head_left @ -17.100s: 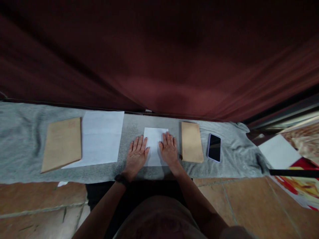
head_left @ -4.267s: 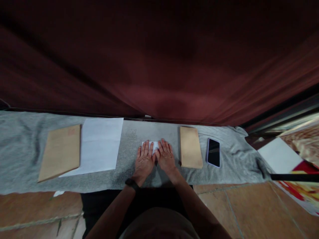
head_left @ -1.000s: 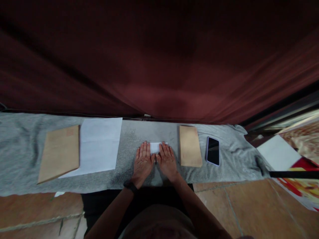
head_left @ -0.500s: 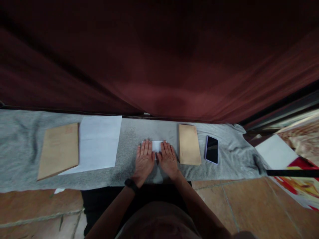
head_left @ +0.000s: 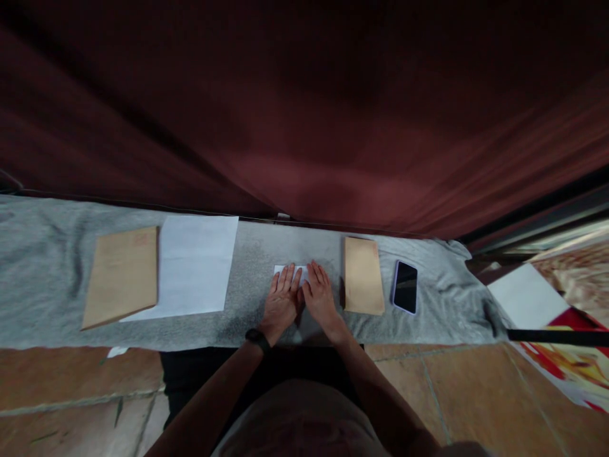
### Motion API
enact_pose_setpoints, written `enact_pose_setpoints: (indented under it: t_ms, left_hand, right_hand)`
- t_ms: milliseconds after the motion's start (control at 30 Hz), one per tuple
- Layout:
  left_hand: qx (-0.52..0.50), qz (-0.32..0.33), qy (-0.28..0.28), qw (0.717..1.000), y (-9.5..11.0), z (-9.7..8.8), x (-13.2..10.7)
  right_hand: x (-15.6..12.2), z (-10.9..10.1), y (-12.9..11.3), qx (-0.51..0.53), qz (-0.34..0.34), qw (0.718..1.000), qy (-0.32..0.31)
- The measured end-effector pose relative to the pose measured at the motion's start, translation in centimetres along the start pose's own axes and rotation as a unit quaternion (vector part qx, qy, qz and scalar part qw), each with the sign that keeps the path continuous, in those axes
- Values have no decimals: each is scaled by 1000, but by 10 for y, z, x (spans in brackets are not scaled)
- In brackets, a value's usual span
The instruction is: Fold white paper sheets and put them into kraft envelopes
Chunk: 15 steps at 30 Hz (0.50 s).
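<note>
My left hand point(head_left: 283, 302) and my right hand point(head_left: 320, 298) lie flat side by side on a small folded white paper point(head_left: 280, 270), fingers stretched out and pressing it onto the grey cloth point(head_left: 42, 279). Only the paper's far edge shows beyond my fingertips. A black watch sits on my left wrist. A brown envelope point(head_left: 363, 284) lies just right of my right hand, with a dark phone point(head_left: 406, 287) beyond it.
At the left lie a white sheet point(head_left: 193, 266) and a larger brown envelope point(head_left: 122, 275) overlapping its edge. A dark red curtain point(head_left: 304, 114) hangs behind the cloth. Tiled floor point(head_left: 71, 387) is in front; white and colourful papers point(head_left: 547, 304) lie at the right.
The paper under my hands is much smaller than 17 seconds ago, folded down. In the last second my hands have closed together over it, covering more of it.
</note>
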State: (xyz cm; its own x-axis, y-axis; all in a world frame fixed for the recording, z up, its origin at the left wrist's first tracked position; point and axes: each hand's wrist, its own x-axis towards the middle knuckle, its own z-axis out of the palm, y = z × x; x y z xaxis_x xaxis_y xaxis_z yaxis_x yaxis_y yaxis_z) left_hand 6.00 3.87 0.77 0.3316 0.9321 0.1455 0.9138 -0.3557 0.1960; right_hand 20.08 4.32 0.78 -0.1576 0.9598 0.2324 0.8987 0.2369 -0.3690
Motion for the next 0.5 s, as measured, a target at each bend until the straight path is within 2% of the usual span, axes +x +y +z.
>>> enact_pose_setpoints:
  t_ms: [167, 500]
  left_hand:
    - [4, 3, -13, 1000, 1, -2, 1]
    - [-28, -37, 8, 999, -1, -4, -9]
  right_hand:
    - [2, 4, -8, -21, -31, 998, -47]
    - [-18, -6, 13, -55, -36, 996, -58]
